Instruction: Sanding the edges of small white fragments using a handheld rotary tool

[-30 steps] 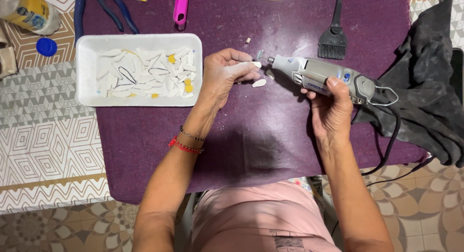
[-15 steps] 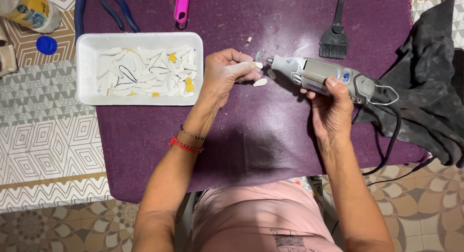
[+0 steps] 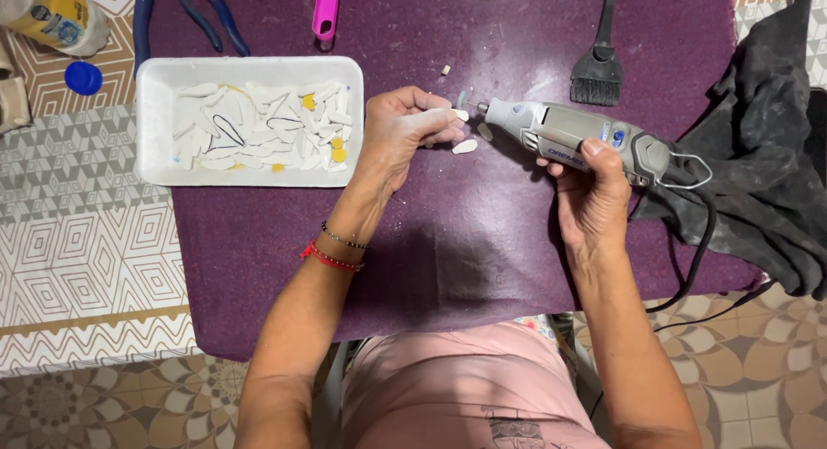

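My right hand (image 3: pixel 590 186) grips a grey corded rotary tool (image 3: pixel 573 137) that points left over the purple mat (image 3: pixel 465 251). Its small grinding tip (image 3: pixel 465 102) sits right beside a small white piece (image 3: pixel 459 115) pinched in the fingertips of my left hand (image 3: pixel 401 132). Another white oval piece (image 3: pixel 465 146) lies on the mat just below the fingers. To the left of my left hand stands a white foam tray (image 3: pixel 155 78) holding several white shards and a few yellow bits.
A black brush (image 3: pixel 597 65) lies at the top right, with a black cloth (image 3: pixel 767 173) at the right edge. A pink handle (image 3: pixel 325 14) and blue-handled pliers (image 3: pixel 202 14) lie at the top. A bottle (image 3: pixel 52 16) and blue cap (image 3: pixel 83 77) sit on the patterned cloth, left.
The left hand's fingers have shifted slightly, bringing the white piece closer against the tool's tip. The right hand and tool stay almost still.
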